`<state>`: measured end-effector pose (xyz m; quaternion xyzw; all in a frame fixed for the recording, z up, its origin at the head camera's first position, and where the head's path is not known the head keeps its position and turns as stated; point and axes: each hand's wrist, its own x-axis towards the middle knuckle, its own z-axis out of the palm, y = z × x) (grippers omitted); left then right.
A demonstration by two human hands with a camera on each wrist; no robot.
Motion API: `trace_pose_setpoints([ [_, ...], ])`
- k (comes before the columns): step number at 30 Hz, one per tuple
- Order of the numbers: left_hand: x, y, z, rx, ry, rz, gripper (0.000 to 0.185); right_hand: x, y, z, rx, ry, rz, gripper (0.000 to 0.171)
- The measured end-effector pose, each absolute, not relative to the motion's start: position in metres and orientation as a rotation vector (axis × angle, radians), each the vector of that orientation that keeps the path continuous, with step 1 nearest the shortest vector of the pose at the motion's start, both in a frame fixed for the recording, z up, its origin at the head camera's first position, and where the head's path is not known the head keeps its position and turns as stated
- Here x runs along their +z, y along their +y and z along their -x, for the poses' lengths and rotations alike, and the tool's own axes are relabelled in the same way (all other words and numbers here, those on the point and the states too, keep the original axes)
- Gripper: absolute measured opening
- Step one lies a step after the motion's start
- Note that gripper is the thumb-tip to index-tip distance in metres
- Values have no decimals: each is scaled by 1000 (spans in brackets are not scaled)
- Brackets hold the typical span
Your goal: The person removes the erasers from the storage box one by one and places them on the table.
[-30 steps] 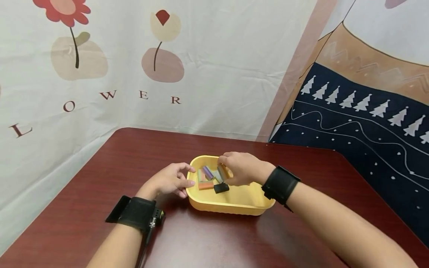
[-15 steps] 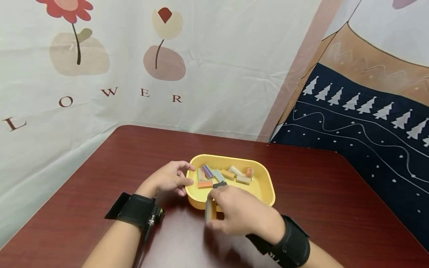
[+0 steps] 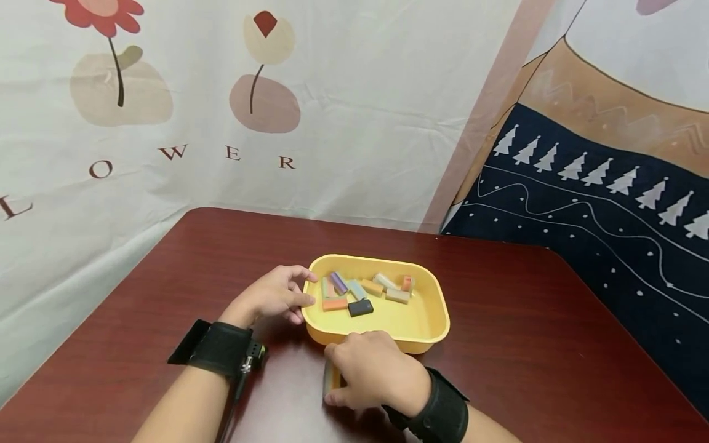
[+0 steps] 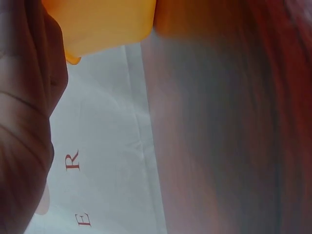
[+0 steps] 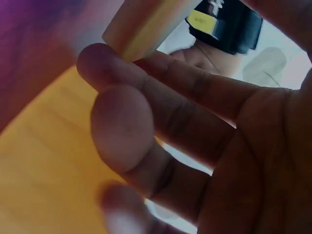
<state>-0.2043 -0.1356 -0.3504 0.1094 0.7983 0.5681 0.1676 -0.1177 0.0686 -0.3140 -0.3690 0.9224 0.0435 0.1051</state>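
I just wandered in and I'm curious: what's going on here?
A person at a dark red table is handling small blocks. Their left hand holds the left end of a yellow tub, while the right hand holds an orange-and-grey block just outside its near side. Several other small blocks, in various colours, lie loosely inside the tub, including a black one.

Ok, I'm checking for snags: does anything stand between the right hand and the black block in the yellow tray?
Yes: the yellow tray's near wall. The right hand, holding a grey-and-orange block, is on the outer side of it; the black block lies inside. Nothing else visible stands between.
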Motion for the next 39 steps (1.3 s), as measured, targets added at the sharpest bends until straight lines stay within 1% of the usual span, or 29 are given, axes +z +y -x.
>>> trace_pose_setpoints([
  [9,-346,-131,206,1613,2288,-292,41,-328,65,117,163,2792,1069,37],
  [18,-345,-132,206,1625,2286,-300,42,-342,60,118,271,2956,1187,35],
  [22,-346,-129,207,1645,2286,-286,41,-344,60,119,274,3001,1202,33],
  [28,-346,-129,206,1635,2319,-224,42,-345,59,122,219,2949,1129,34],
  [39,-346,-129,204,1656,2322,-226,42,-347,60,122,195,2944,1144,35],
])
